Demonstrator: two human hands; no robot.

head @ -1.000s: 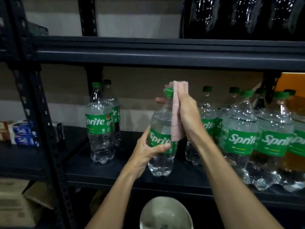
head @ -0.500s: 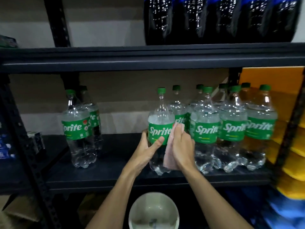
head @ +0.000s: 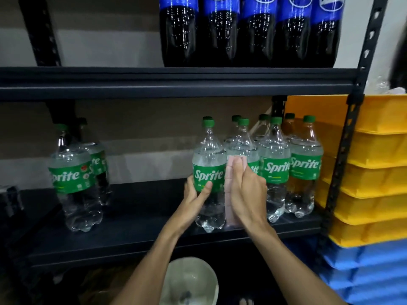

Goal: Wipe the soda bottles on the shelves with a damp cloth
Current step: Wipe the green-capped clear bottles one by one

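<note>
1. Both hands are on one Sprite bottle (head: 209,155), which stands upright at the front of the middle shelf (head: 143,216). The left hand (head: 196,197) grips it low, thumb lying across the green label. The right hand (head: 246,190) is cupped over a pink cloth (head: 229,194), fingers pointing up, holding it against the bottle's right side.
2. Far left, a dark boxed item (head: 11,201) is cut off and too blurred to read.
3. Two more Sprite bottles (head: 72,177) stand well apart to the left, one behind the other.
4. Just right of the held bottle, a crowded Sprite group (head: 275,168) leaves the right hand little room. The hand covers most of the nearest label.
5. Pepsi bottles (head: 248,36) line the upper shelf (head: 154,82), their tops cut off.
6. Beyond the perforated post (head: 343,172), yellow trays (head: 374,150) are stacked over blue trays (head: 370,274).
7. A pale bowl (head: 191,280) sits below, between the forearms; its contents are unclear.
</note>
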